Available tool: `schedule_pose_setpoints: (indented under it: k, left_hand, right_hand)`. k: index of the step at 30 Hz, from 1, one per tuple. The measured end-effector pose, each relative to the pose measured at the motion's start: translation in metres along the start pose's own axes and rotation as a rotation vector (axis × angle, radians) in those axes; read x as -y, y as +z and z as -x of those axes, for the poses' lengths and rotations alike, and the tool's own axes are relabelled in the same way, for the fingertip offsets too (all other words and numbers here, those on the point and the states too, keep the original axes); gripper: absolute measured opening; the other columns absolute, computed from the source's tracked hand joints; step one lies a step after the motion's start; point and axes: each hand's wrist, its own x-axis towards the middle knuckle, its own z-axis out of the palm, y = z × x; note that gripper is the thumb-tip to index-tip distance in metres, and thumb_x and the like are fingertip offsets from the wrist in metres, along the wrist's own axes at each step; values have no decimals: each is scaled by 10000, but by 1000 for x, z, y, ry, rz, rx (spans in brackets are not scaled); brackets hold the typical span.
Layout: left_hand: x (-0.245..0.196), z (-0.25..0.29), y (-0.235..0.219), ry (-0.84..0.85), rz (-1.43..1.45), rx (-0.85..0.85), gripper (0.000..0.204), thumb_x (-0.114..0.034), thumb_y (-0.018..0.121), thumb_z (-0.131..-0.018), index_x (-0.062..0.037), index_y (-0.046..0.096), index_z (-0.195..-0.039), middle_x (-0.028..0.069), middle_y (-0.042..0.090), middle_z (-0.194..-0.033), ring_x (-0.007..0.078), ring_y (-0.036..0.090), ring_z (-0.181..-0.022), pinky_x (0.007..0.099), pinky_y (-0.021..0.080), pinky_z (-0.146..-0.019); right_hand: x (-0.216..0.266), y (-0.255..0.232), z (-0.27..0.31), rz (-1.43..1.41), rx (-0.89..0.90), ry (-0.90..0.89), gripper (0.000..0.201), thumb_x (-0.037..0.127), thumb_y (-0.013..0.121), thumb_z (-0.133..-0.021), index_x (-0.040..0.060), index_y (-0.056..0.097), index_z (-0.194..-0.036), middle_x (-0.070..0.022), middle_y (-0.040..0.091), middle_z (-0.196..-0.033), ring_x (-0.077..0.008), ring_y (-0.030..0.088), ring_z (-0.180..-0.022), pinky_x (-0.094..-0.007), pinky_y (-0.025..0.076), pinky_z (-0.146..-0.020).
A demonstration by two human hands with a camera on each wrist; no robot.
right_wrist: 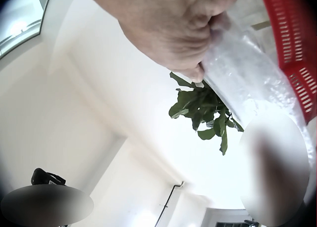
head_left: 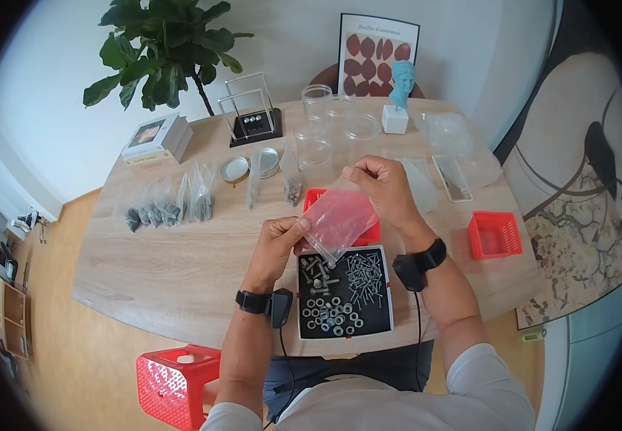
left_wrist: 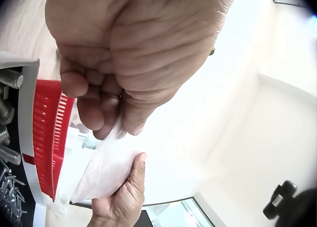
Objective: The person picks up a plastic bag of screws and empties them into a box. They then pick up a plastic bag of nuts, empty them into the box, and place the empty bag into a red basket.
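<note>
Both hands hold a clear plastic bag point(head_left: 338, 221) slantwise above the table. My left hand point(head_left: 276, 243) pinches its lower left side between thumb and fingers. At the upper right, my right hand point(head_left: 388, 192) pinches the other end. In the left wrist view the bag point(left_wrist: 109, 168) stretches between the two hands. Below it sits a white-edged tray point(head_left: 389, 294) with bolts point(head_left: 314, 269), screws point(head_left: 365, 276) and nuts point(head_left: 332, 316) in separate groups. A red basket point(head_left: 312, 196) stands behind the tray, partly hidden by the bag.
Filled small bags point(head_left: 154, 210) line the left side. Behind are metal lids point(head_left: 235, 169), clear jars point(head_left: 315, 149), a Newton's cradle point(head_left: 255, 126) and books point(head_left: 156, 140). Rightward lie a phone-like slab point(head_left: 452, 178), another red basket point(head_left: 475, 238) and clear plastic point(head_left: 449, 136).
</note>
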Motion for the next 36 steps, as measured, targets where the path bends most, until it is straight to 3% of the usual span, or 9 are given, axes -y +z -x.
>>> schedule_pose_setpoints:
  k: [7, 12, 15, 18, 24, 29, 31, 33, 36]
  left_hand:
    - [5, -1, -4, 2, 180, -106, 371, -314, 673, -1072, -72, 721, -795, -28, 625, -678, 42, 476, -565, 227, 342, -512]
    - [13, -7, -5, 63, 295, -278, 400, -326, 663, -1077, -102, 698, -747, -34, 598, -649, 36, 446, -519, 222, 296, -467]
    - [14, -6, 0, 81, 235, -323, 409, -333, 683, -1069, -97, 695, -735, -38, 588, -636, 36, 434, -508, 225, 294, -465]
    - [16, -5, 7, 94, 120, -351, 419, -371, 708, -1054, -114, 662, -726, -35, 569, -617, 35, 442, -498, 230, 305, -457]
    - [16, -4, 6, 109, 63, -367, 473, -382, 692, -1062, -85, 643, -697, -28, 552, -610, 47, 437, -503, 236, 316, -471]
    - [14, -5, 4, 233, 82, -346, 326, -338, 672, -1064, -18, 725, -1093, 52, 683, -995, 110, 621, -893, 263, 481, -709]
    - [13, -7, 2, 277, 56, -327, 316, -286, 686, -1046, -16, 699, -1210, 62, 668, -1131, 135, 606, -1034, 294, 486, -833]
    - [13, -6, 4, 315, 32, -309, 371, -233, 699, -1028, -13, 673, -1326, 71, 653, -1267, 160, 591, -1175, 325, 491, -957]
    - [16, -4, 14, 390, -199, -283, 402, -128, 717, -989, -27, 665, -1375, 81, 608, -1403, 199, 541, -1298, 377, 420, -1106]
  right_hand:
    - [6, -9, 0, -80, 67, 170, 225, 214, 744, -1009, -10, 739, -1015, 18, 630, -730, -62, 545, -671, -268, 451, -616]
    - [15, 5, 4, 265, -139, -231, 258, 236, 791, -944, 3, 728, -1036, -110, 716, -862, -208, 660, -762, -349, 539, -737]
    - [23, 15, 11, 461, -13, -474, 305, 262, 827, -879, 6, 724, -1010, -142, 711, -846, -284, 680, -782, -374, 548, -753]
    - [45, 31, 31, 377, 327, -225, 283, 235, 857, -848, 11, 728, -964, -129, 719, -849, -276, 695, -783, -376, 556, -762]
    - [36, 39, 38, 445, 314, -111, 267, 233, 834, -868, 2, 700, -879, -142, 729, -805, -287, 706, -706, -387, 536, -649]
    - [34, 24, 30, 463, 270, -108, 190, 143, 766, -903, -34, 697, -907, -145, 717, -755, -209, 682, -653, -341, 528, -638]
    - [42, 17, 27, 406, 259, -81, 159, 107, 742, -912, -46, 699, -918, -141, 707, -735, -176, 670, -648, -323, 525, -646]
    - [50, 11, 26, 308, 276, -44, 158, 116, 716, -887, -39, 705, -916, -217, 702, -782, -323, 676, -650, -381, 524, -643]
    - [57, 1, 25, 264, 404, -10, 148, 99, 703, -898, -46, 712, -928, -201, 697, -758, -256, 650, -625, -357, 512, -632]
